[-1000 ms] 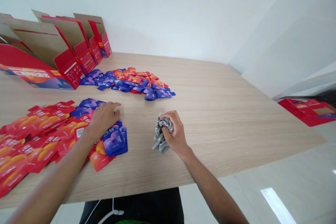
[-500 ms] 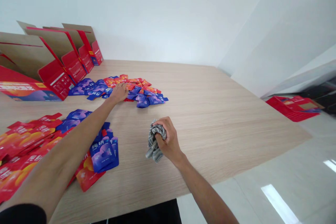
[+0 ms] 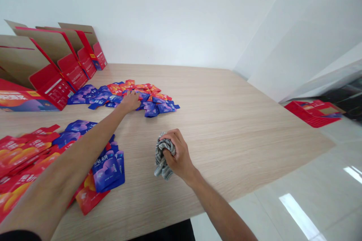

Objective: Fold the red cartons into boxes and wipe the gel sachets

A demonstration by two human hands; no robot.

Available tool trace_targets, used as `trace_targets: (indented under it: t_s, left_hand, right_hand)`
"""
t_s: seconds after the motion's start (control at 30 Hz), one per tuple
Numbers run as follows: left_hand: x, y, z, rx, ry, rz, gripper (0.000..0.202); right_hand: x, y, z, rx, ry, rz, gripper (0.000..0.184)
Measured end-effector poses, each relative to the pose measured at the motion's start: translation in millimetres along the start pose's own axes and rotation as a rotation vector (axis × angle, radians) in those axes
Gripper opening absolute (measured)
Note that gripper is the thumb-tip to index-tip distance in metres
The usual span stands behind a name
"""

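Observation:
My right hand (image 3: 177, 152) is closed round a crumpled grey striped cloth (image 3: 163, 158) over the bare middle of the table. At the far pile of small red and blue pouches (image 3: 160, 107), my left hand (image 3: 130, 101) is reaching in, fingers curled down on a blue pouch (image 3: 142, 95); its fingertips are partly hidden. Beneath my left forearm lies a nearer spread of larger pouches, red ones (image 3: 31, 150) at the left and blue ones (image 3: 109, 171) by its right end.
Several open red cardboard boxes (image 3: 53, 88) stand in a row at the back left, flaps raised. The wooden table (image 3: 226, 128) meets a white wall (image 3: 175, 19) behind. Another red box (image 3: 313, 113) sits beyond the table's right edge, low near the floor.
My left hand has shifted slightly within the far pile, and a blue pouch now shows by its fingers. The cloth in my right hand has moved a little left and nearer. The view has turned slightly.

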State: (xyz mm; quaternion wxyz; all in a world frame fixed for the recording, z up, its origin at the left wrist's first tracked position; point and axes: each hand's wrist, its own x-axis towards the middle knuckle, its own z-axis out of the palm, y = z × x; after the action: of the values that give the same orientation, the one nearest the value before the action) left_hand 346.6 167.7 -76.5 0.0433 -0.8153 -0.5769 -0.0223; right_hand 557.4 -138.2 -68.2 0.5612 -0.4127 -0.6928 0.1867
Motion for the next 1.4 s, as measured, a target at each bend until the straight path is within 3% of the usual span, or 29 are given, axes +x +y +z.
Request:
trace_targets:
  t_s: [0.13,0.33,0.53,0.77,0.97,1.1,1.2,1.23,1.3,1.33,1.4]
  left_hand:
    - [-7,3,-5.7,0.058,0.005,0.077,0.041]
    - [-31,-2,-17.7,0.124,0.032,0.143,0.042]
    - [-46,-15,-36.2,0.153,0.043,0.144,0.055]
    - [-57,-12,-47.4,0.097,0.051,0.127,0.038]
    - [-78,-4,-64.6,-0.071,0.155,0.103,0.028]
    - [-117,0,-78.0,-0.219,0.292,0.036,0.013]
    - [-163,18,-78.1,-0.467,0.36,-0.047,0.02]
    - [-181,28,-76.1,-0.777,0.335,-0.091,0.028]
    - [-217,52,-70.4,-1.34,0.122,-0.16,0.045]
    - [-234,66,-67.0,-1.502,0.02,-0.196,0.049]
    - [-265,90,-60.2,-1.726,-0.062,-0.277,0.054]
  right_hand:
    - [1,0,1,-0.014,-0.009,-0.018,0.038]
    - [1,1,2,-0.016,-0.016,-0.031,0.037]
    - [-2,4,3,-0.008,-0.03,-0.037,0.038]
    - [-1,5,2,-0.003,-0.038,-0.044,0.038]
    - [-1,5,1,-0.034,-0.032,-0.035,0.036]
    - [-1,2,0,-0.02,0.0,-0.029,0.033]
    - [-2,-1,-1,0.005,0.028,-0.055,0.033]
    - [-2,-2,-1,0.014,0.032,-0.069,0.032]
    - [-3,-4,-2,0.029,0.027,-0.101,0.031]
    - [-3,-5,-2,0.035,0.02,-0.117,0.031]
    - [-4,-6,-2,0.036,-0.006,-0.144,0.029]
